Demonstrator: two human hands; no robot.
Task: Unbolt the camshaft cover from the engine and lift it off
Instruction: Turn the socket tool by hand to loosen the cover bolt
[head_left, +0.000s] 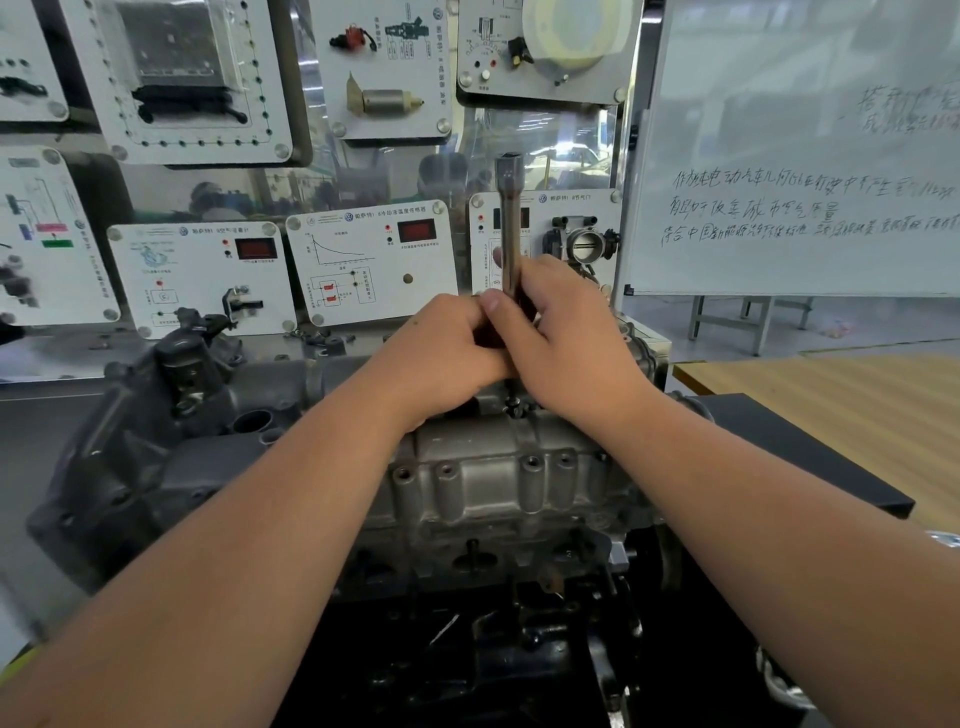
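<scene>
Camshaft cover (498, 467) sits bolted on top of the engine (171, 441), directly below the grip and toward the person. One tool in play: a long metal socket wrench (508, 228), standing near upright, socket end poking up above the hands. Its lower end drops behind the knuckles toward a dark bolt (514, 408) at the cover's far edge; whether it's actually seated on the bolt is hidden by the hands.

Both hands wrapped tight on the wrench's lower part, left hand (441, 353) and right hand (566, 338) pressed against each other, left thumb lying across the shaft. Two-handed grip low on the shaft probably means steadying it and bearing down so it doesn't slip off the head.

On the near face of the cover, below the grip, I count four open bolt holes in the row, two left, two right. So likely partway through unbolting; cover not lifted yet.

Beyond the grip: wall of training panels (371, 260). Right of it: one whiteboard (805, 156).
</scene>
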